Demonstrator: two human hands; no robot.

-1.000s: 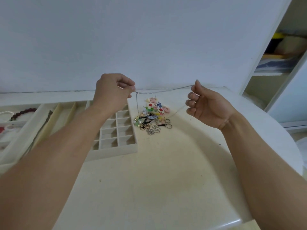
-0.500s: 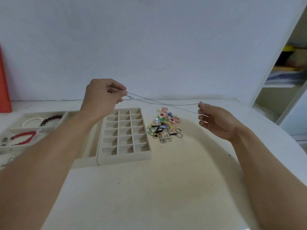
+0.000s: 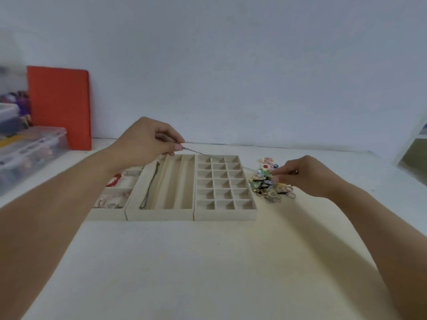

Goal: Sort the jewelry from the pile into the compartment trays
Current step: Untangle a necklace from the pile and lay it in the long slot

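Note:
A thin silver chain necklace (image 3: 203, 154) stretches between my two hands above the trays. My left hand (image 3: 147, 140) pinches its clasp end over the long-slot tray (image 3: 159, 214). My right hand (image 3: 305, 175) holds the other end low, right at the jewelry pile (image 3: 269, 181) of colourful earrings and rings. The chain crosses the far corner of the small-grid tray (image 3: 225, 214). A dark necklace (image 3: 150, 185) lies in the leftmost long slot.
A third tray (image 3: 106, 215) on the left holds red and pale bracelets. An orange folder (image 3: 60, 107) leans on the wall, with clear plastic boxes (image 3: 30, 151) beside it. A shelf edge (image 3: 413, 146) shows at the far right.
Both hands have shifted left with the chain. My right hand has dropped to the pile and my left hand now hangs over the long-slot tray. The view has turned left.

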